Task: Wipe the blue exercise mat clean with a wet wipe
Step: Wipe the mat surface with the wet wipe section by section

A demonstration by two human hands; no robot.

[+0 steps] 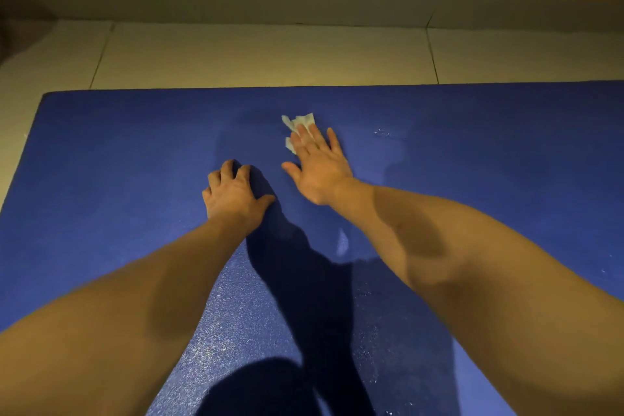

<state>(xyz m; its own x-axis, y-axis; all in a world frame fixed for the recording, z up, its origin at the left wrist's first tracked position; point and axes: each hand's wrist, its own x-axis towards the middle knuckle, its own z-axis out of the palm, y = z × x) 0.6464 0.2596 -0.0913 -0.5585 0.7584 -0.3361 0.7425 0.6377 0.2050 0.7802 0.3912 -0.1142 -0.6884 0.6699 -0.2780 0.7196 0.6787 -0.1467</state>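
Across the floor (236, 54), the mat (101, 179) is lying flat, spreading from 9 to 3 o'clock. At centre the left hand (233, 194) is bracing on it, fingers curled and grasping nothing, likely steadying the body. At its 1 o'clock the right hand (317, 169) is pressing flat, straight fingers pinning the wipe (299, 121) for rubbing. No writing is showing.

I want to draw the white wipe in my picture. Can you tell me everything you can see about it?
The wet wipe is a small, white, crumpled sheet that looks thin and soft. It lies on the blue mat, toward its far side. The right hand presses it down with straight fingers and covers its near part, so only the wrinkled far and left edges show. Nothing else touches it.
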